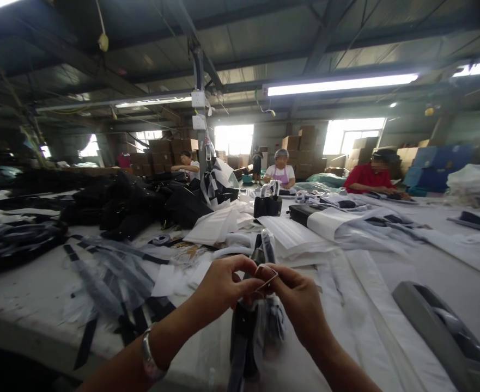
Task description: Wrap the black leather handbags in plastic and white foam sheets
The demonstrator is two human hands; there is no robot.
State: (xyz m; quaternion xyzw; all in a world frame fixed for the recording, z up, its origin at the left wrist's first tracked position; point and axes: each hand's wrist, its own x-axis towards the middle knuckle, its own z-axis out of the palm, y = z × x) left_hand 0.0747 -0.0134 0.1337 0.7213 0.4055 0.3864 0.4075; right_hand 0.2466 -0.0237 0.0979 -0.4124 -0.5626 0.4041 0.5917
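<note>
Both hands meet at the centre over the table. My left hand point(223, 283), a silver bangle point(149, 348) on its wrist, pinches a thin pale string point(271, 281) between thumb and fingers. The same string is looped at the fingertips of my right hand point(297, 294), which is closed too. Directly under the hands is a black bag-like item point(244, 329), its lower part close to me. A handle wrapped in clear plastic point(268, 245) rises just beyond the fingers. Whether the string passes around the handle is hidden by the fingers.
Black straps in plastic point(113, 277) lie left, before a heap of black bags point(121, 204). White sheets point(295, 234) cover the middle. A grey tape dispenser point(431, 321) stands at right. A small black bag point(267, 207) and several co-workers are across the table.
</note>
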